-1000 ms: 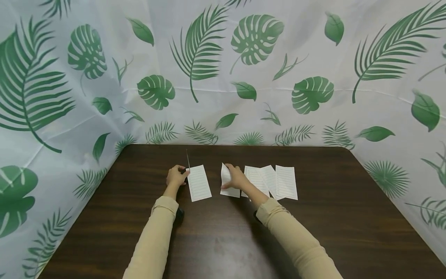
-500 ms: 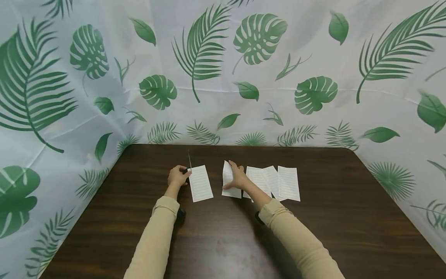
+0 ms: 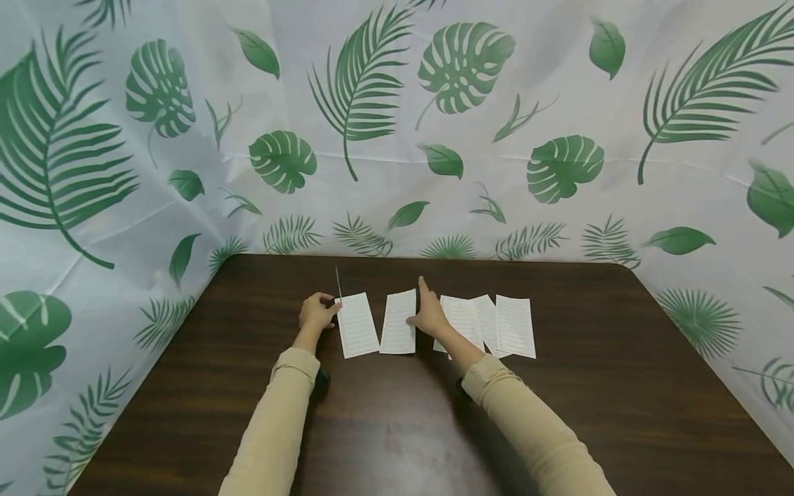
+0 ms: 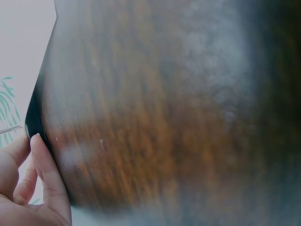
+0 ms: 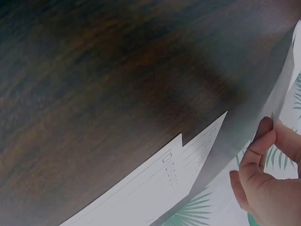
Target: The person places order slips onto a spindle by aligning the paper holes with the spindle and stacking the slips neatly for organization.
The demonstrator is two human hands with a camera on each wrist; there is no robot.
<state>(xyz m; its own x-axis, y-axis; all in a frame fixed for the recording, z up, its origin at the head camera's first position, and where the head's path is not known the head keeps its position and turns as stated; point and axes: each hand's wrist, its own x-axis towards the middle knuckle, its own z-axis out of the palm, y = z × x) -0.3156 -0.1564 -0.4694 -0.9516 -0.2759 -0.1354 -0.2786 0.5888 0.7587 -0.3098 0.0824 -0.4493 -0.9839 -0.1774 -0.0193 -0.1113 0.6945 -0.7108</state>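
Observation:
My left hand (image 3: 317, 314) grips the dark base (image 4: 35, 117) of a receipt spike (image 3: 338, 281), whose thin rod stands upright. A lined paper slip (image 3: 358, 327) lies beside that hand, its top edge by the rod's foot. To its right, my right hand (image 3: 429, 313) holds a second lined slip (image 3: 399, 321) by its right edge. The right wrist view shows thumb and forefinger pinching the paper (image 5: 285, 89). This slip is tilted up off the table, its lower left corner close to the first slip.
Several more lined slips (image 3: 515, 326) lie overlapping to the right of my right hand. All of this is on a dark wood-grain table (image 3: 397, 413). A white curtain with green leaves (image 3: 471, 158) hangs behind the table's far edge and along the left side.
The right hand has swung its slip leftward toward the first slip, and its lined face now shows. The left hand has stayed at the spike.

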